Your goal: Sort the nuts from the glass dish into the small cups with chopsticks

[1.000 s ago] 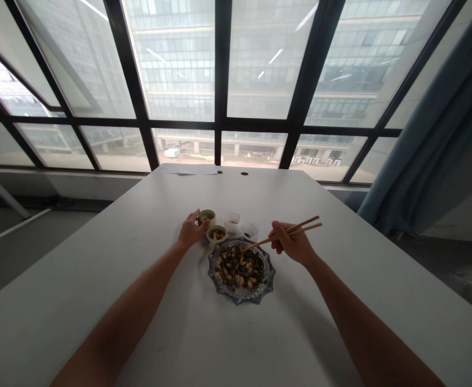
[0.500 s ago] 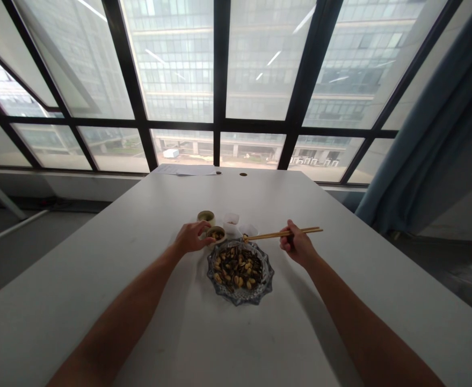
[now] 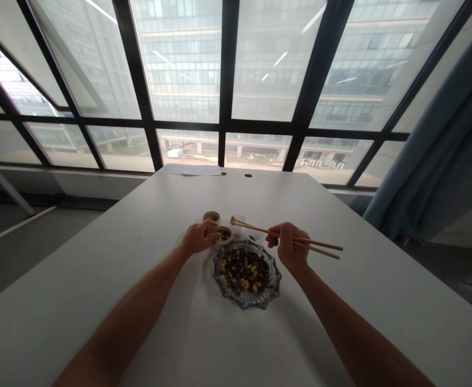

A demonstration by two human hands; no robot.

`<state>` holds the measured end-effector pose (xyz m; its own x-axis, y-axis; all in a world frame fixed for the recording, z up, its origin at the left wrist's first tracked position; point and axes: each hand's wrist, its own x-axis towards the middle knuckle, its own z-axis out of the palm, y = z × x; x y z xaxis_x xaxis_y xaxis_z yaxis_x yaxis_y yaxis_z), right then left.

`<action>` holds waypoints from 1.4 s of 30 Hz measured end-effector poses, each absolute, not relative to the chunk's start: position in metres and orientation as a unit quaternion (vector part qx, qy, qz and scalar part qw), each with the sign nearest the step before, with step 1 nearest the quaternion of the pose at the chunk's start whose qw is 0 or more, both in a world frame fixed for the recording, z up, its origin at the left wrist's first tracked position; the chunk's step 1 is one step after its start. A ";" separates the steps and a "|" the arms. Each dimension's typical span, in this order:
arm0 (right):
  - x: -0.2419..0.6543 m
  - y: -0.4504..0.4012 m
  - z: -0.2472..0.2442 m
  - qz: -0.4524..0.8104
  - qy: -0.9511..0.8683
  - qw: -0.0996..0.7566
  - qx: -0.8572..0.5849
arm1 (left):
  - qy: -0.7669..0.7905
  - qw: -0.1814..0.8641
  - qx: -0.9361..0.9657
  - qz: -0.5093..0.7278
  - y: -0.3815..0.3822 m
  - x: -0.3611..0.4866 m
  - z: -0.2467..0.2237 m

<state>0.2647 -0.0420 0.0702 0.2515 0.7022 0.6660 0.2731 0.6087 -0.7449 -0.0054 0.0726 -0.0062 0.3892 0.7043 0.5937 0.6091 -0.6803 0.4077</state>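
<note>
My right hand [image 3: 292,244] is closed round a pair of wooden chopsticks [image 3: 268,231]. Their tips hold a small pale piece, perhaps a nut, above the small cups. Fingers of my left hand [image 3: 197,238] are on the rim of a small round bowl [image 3: 222,243] with nuts or seeds inside. A second greenish round cup [image 3: 211,216] stands just behind it. Nearest to me is a scalloped glass bowl [image 3: 276,279] of dark seeds and pale nuts. A white dish [image 3: 260,236] with dark bits is partly behind the chopsticks; a white square cup [image 3: 238,217] is mostly hidden.
Everything stands on a white table [image 3: 147,301]. Papers [image 3: 195,170] lie at its far edge, beside cable holes [image 3: 248,176]. Beyond are black-framed windows [image 3: 260,126], and a blue curtain [image 3: 425,134] hangs at the right.
The chopstick tips have moved up and left, from beside the glass bowl's far rim to above the small cups, carrying a small pale piece. My left hand stays at the small bowl.
</note>
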 end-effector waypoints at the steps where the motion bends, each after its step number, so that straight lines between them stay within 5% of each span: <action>1: 0.262 -0.039 0.070 0.179 -0.590 0.669 -0.414 | 0.404 0.062 0.816 0.409 0.073 -0.005 -0.007; 8: 0.256 -0.020 0.070 0.308 -0.568 0.622 -0.441 | 0.465 -0.021 0.706 0.534 0.085 -0.006 -0.012; 12: 0.278 -0.022 0.076 0.316 -0.527 0.647 -0.450 | 0.463 -0.021 0.706 0.536 0.089 -0.007 -0.014; 19: 0.308 -0.034 0.083 0.409 -0.563 0.534 -0.481 | 0.404 0.003 0.782 0.475 0.079 0.002 -0.011; 42: 0.294 -0.038 0.067 0.340 -0.561 0.563 -0.502 | 0.482 0.116 0.739 0.457 0.103 -0.003 -0.040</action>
<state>0.2945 -0.0379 0.0673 0.1384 0.9470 0.2898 0.1806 0.2636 -0.9476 -0.0028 0.1032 -0.0402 0.1177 0.8181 0.5629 0.6064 -0.5081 0.6117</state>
